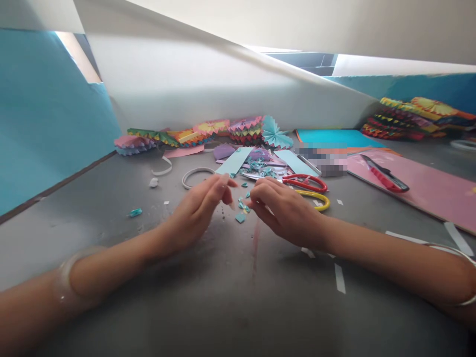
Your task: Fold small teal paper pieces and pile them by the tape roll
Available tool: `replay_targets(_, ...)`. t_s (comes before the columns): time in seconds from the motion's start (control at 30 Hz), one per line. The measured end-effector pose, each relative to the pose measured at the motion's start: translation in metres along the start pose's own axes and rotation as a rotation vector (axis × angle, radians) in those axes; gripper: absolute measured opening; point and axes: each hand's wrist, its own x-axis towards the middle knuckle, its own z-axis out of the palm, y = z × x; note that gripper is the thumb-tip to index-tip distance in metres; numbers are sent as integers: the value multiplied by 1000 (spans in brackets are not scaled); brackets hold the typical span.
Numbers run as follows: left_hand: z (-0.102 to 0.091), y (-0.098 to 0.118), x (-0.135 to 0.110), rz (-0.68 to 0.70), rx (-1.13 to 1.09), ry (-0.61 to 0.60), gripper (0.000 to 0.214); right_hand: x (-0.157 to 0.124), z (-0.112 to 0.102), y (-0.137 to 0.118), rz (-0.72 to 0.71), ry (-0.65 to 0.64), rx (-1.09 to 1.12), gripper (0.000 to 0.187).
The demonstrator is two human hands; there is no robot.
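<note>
My left hand (206, 202) hovers low over the grey table, its fingers loosely bent and apart, with nothing visible in them. Opposite it, my right hand (284, 208) has its fingers curved inward, the tips near or touching small teal paper scraps (241, 217). More of these scraps lie in the gap between my two hands. Just beyond my right hand are scissors with one red handle (308, 182) and one yellow handle (323, 201). Behind the fingertips lies a heap of shredded teal paper (260, 166) between two pale teal paper strips (236, 159).
A roll of tape (193, 176) lies beyond my left hand. At right, a red and black box cutter (386, 176) rests on a pink sheet (427, 188). Pleated paper rosettes (245, 130) line the back, with another stack (405, 119) at far right. White paper bits (339, 278) are scattered about.
</note>
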Motion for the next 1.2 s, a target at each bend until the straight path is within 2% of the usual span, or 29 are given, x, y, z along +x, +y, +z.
replay_targets(0.1,-4,-4,1,-50,25,111,36,-3,1,1,52,-110,81,13)
replay_targets(0.17,-5,-5,2,-55,77,107,33,-4,4,2,27,-202,115,24)
replay_targets(0.23,-4,-3,2,-43,137,57,28,-5,7,4,11,-249,140,25)
replay_targets(0.37,0,-2,2,-56,70,-26,25,-5,13,8,-25,-190,151,18)
replay_targets(0.47,1,-5,3,-116,-164,-57,25,-5,13,8,-64,-69,142,17)
replay_targets(0.57,2,-8,3,-247,-410,-169,30,-4,10,6,-74,18,116,19)
replay_targets(0.67,5,-10,5,-327,-569,-257,36,-2,7,5,-55,13,92,22)
replay_targets(0.8,8,-11,6,-389,-647,-221,33,-2,6,4,-45,-21,94,26)
replay_targets(0.87,7,-10,6,-397,-625,-176,32,-2,6,4,-3,9,144,27)
replay_targets(0.97,5,-8,6,-361,-562,-128,28,-2,3,2,171,48,279,17)
replay_targets(1.07,5,-7,6,-327,-516,-122,19,-1,0,1,332,-22,393,8)
replay_targets(1.2,6,-8,5,-305,-462,-130,15,0,-1,1,381,-78,419,9)
